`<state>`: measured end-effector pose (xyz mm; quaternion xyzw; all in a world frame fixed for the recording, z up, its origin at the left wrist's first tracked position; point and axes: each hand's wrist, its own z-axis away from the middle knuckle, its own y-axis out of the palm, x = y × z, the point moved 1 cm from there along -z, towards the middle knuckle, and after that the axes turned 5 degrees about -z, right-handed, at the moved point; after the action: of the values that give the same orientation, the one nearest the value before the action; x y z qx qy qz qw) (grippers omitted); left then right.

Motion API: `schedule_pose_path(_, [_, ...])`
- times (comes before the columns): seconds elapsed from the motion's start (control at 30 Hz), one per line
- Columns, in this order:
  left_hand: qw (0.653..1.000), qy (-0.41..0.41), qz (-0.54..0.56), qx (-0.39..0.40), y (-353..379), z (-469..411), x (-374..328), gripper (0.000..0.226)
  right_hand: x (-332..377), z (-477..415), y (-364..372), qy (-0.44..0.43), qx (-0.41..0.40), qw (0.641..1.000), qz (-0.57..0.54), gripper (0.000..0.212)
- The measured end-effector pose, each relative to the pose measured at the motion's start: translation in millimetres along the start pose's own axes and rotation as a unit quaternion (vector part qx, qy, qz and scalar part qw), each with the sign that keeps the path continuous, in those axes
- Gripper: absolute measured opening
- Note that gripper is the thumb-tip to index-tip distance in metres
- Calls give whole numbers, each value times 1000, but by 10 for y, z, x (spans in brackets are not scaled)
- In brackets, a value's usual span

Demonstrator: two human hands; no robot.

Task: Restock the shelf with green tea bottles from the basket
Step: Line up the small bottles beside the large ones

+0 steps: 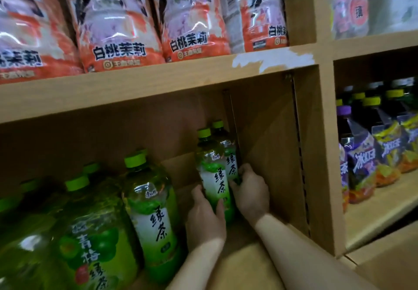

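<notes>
Restocking is under way in the light wooden shelf. 2 slim bottles stand upright at the right end of the lower compartment, one just behind the other. The left hand has its fingers and thumb wrapped around the base of the front green tea bottle, clear plastic with a lime cap and white label. The right hand curls its fingers against the rear green tea bottle, seemingly gripping it, though shadow hides the contact. A larger green tea bottle stands well to the left, with bare board between, so I judge several places remain unfilled. The basket is out of view.
</notes>
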<state>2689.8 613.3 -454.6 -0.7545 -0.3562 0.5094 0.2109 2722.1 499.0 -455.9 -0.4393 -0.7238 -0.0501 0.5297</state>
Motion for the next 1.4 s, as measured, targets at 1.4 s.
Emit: schedule_pose_path(1.4, [975,209,-64,-36,-848,198,-537,61,497,886,-626,80,230,903,-353,39])
